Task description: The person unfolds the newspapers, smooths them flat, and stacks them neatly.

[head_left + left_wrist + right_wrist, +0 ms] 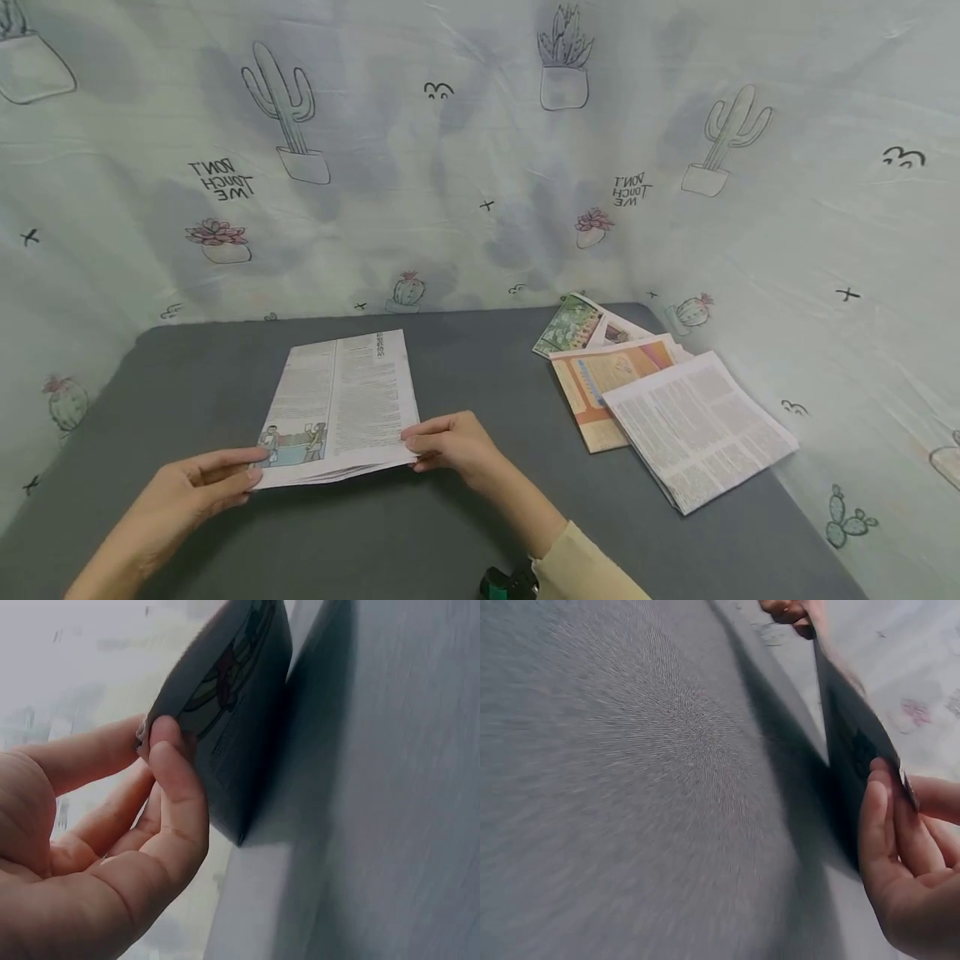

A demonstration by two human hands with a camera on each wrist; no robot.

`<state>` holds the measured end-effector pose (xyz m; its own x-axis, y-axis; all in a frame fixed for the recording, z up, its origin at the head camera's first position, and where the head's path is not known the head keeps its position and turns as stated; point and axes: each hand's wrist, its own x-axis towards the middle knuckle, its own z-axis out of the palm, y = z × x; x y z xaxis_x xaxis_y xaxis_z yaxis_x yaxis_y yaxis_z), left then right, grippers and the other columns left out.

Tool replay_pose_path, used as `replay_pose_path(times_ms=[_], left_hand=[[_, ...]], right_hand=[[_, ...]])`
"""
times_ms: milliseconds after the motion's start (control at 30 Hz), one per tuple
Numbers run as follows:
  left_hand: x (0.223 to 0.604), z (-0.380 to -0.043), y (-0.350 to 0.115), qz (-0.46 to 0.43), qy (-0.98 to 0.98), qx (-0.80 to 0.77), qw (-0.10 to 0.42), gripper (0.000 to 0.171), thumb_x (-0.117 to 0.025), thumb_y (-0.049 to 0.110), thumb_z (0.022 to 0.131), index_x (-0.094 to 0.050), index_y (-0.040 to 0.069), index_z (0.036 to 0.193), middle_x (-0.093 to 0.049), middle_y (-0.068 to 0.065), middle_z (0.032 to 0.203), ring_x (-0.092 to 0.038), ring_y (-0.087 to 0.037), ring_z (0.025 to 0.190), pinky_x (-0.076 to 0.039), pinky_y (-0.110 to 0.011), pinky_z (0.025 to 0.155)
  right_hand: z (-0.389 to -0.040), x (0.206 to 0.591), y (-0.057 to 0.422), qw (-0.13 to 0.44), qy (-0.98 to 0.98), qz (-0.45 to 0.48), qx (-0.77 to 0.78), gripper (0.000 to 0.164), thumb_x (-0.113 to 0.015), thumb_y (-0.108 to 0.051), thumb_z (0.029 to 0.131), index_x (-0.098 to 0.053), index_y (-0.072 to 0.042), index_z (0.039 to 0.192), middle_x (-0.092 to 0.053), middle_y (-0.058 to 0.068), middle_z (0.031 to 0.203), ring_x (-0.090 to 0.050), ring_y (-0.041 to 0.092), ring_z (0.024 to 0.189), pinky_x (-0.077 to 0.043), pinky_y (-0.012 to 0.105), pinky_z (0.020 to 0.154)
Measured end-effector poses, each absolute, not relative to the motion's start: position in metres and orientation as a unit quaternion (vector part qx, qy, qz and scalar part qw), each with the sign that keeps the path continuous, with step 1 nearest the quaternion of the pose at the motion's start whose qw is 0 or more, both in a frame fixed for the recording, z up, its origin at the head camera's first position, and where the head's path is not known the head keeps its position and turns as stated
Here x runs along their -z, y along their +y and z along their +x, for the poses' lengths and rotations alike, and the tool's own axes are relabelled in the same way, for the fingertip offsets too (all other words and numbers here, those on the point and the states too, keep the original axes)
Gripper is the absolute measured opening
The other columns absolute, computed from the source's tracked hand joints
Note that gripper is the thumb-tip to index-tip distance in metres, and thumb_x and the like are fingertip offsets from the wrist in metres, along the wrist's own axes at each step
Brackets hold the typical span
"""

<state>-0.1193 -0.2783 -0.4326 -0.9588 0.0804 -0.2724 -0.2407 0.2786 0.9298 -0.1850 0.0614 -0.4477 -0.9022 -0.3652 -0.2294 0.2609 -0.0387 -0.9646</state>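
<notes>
A folded newspaper [352, 400], printed with text columns and a small coloured picture at its lower left, is held between both hands. My left hand [198, 492] pinches its near left corner between thumb and fingers. On the opposite side, my right hand [453, 450] pinches the near right corner. The near edge is lifted off the table and shows several layers. From the left wrist view, the newspaper's underside [240, 712] carries a coloured drawing and faces the table. In the right wrist view its shaded underside [847, 742] slants down to the tabletop.
Right of the newspaper, a loose pile lies on the grey table [480, 367]: a text-covered folded paper [701, 429] on top, an orange printed paper [600, 383] under it, and a green-pictured one [572, 325] behind. A cactus-print curtain [480, 150] surrounds the table. A black object [510, 583] sits by the right sleeve.
</notes>
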Motion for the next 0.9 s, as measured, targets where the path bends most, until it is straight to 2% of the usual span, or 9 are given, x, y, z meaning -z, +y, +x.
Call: replay_pose_path(times_ms=[67,233,400,600,900], left_hand=[[0.432,-0.116,-0.264,-0.053,0.789,-0.596,0.140,0.049,-0.069,0.025,0.094,-0.058,-0.001,0.134,-0.055,-0.013,0.133,-0.062,-0.011,0.100,-0.055,-0.032,0.082],[0.432,-0.110,-0.230,-0.066,0.787,-0.594,0.152,0.054,-0.072,0.028,0.092,-0.057,-0.001,0.135,-0.055,-0.016,0.134,-0.062,-0.013,0.102,-0.054,-0.031,0.083],[0.432,-0.108,-0.201,-0.073,0.784,-0.598,0.148,0.052,-0.073,0.026,0.091,-0.059,-0.003,0.132,-0.061,-0.016,0.126,-0.064,-0.020,0.100,-0.055,-0.034,0.081],[0.436,-0.098,-0.174,-0.110,0.772,-0.615,0.117,0.049,-0.076,0.022,0.088,-0.062,-0.002,0.129,-0.061,-0.017,0.125,-0.064,-0.023,0.098,-0.056,-0.036,0.077],[0.452,-0.093,-0.150,-0.146,0.731,-0.663,0.074,0.048,-0.078,0.019,0.086,-0.064,-0.001,0.127,-0.062,-0.015,0.124,-0.064,-0.022,0.098,-0.056,-0.032,0.076]], right_hand=[[-0.179,0.447,0.072,0.210,0.659,-0.029,0.721,0.013,-0.075,0.002,0.081,-0.076,0.006,0.094,-0.072,0.017,0.089,-0.066,0.020,0.063,-0.058,0.034,0.062],[-0.162,0.448,0.101,0.195,0.664,-0.005,0.722,0.014,-0.073,0.002,0.081,-0.075,0.008,0.093,-0.071,0.018,0.092,-0.065,0.019,0.062,-0.058,0.032,0.060],[-0.149,0.449,0.128,0.187,0.664,-0.001,0.724,0.018,-0.074,0.000,0.080,-0.074,0.010,0.096,-0.071,0.019,0.094,-0.066,0.018,0.066,-0.057,0.029,0.059],[-0.143,0.452,0.151,0.196,0.668,-0.004,0.718,0.022,-0.075,-0.002,0.082,-0.073,0.010,0.100,-0.071,0.018,0.097,-0.066,0.019,0.069,-0.056,0.030,0.060],[-0.148,0.454,0.168,0.208,0.666,-0.011,0.716,0.025,-0.074,-0.003,0.082,-0.071,0.012,0.102,-0.069,0.021,0.099,-0.066,0.021,0.067,-0.057,0.030,0.060]])
